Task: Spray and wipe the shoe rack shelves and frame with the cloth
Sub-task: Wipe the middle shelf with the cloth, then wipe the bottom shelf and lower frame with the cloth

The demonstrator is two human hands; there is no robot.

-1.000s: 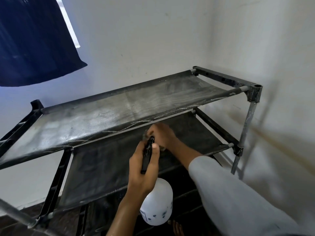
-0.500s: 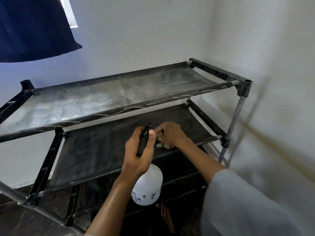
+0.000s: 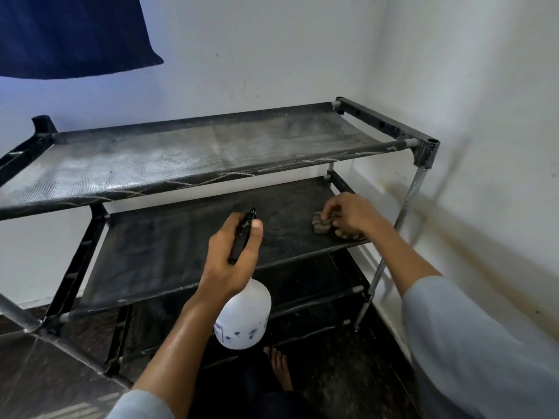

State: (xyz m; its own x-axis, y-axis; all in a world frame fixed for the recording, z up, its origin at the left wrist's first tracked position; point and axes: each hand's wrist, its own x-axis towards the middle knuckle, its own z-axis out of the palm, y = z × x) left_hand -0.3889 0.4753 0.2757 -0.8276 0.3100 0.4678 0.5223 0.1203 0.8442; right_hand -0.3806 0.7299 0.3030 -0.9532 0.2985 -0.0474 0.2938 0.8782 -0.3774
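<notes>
Two hands busy: left hand (image 3: 233,255) clenched round black trigger head of white plastic spray bottle (image 3: 243,316), prob light & slick; right hand (image 3: 348,216) gripping bunched grey-brown cloth (image 3: 322,225), soft, pressed under fingers on black fabric mid shelf (image 3: 181,252), saggy w/ load.

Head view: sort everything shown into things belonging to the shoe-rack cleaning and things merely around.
Part of the job:
- black metal-framed shoe rack with fabric shelves
- white plastic spray bottle with black trigger, gripped by left hand
- crumpled grey-brown cloth, pressed on the middle shelf by right hand

Just around:
- dark blue hanging fabric
- white walls
- bare foot
</notes>
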